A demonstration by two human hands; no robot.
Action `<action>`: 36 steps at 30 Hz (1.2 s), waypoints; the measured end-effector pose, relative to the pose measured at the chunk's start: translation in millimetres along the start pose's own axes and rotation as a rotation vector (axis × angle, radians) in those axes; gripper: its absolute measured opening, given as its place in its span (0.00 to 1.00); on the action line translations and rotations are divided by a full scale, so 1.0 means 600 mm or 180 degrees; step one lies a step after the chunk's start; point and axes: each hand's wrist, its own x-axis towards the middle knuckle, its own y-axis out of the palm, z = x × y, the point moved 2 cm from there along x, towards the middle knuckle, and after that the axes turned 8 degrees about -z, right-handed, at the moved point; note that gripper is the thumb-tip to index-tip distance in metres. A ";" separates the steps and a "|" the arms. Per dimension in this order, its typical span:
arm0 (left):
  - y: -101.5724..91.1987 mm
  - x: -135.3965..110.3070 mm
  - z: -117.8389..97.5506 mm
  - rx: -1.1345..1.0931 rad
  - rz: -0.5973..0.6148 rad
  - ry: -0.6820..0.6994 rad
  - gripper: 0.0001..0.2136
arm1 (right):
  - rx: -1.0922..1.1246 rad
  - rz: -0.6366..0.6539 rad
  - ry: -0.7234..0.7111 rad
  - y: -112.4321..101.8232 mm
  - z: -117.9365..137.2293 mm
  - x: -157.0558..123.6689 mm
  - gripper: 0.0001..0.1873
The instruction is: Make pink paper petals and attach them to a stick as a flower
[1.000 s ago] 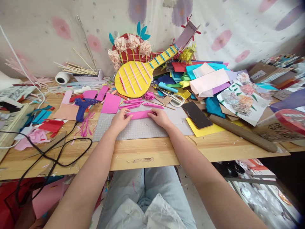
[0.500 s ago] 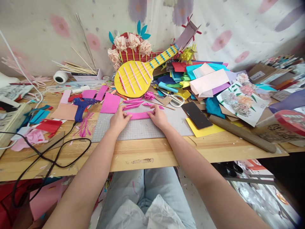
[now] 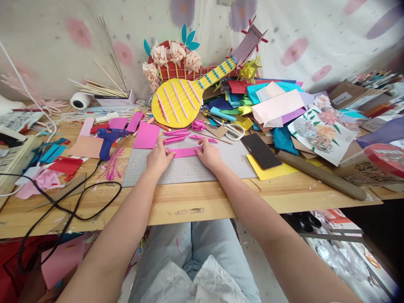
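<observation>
The left hand (image 3: 158, 160) and right hand (image 3: 209, 155) pinch opposite ends of a narrow magenta paper strip (image 3: 185, 152) over the grey gridded mat (image 3: 184, 172). Apparent step: straightening; the next move likely calls for even tension.

Left hand (image 3: 159, 160) and right hand (image 3: 208, 156) were bare, five-fingered; nail detail was too small to read. Left arm (image 3: 124, 225) and right arm (image 3: 261, 212) were bare too, slim at the wrist, wider toward the elbow, as far as the frame showed. Trousers (image 3: 217, 244) were pale washed blue, denim-looking, with soft creases and darker bunched folds at the lap. Thin pink streak (image 3: 178, 246) on the left leg, scrap or mark, couldn't tell. White garment (image 3: 176, 284) over the lap was light, semi-sheer, faintly patterned, its lower edge split into two peaks.
</observation>
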 end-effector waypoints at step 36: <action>0.012 -0.019 -0.023 0.0744 -0.0305 0.0534 0.19 | -0.0537 -0.0695 -0.0832 0.005 0.039 -0.025 0.26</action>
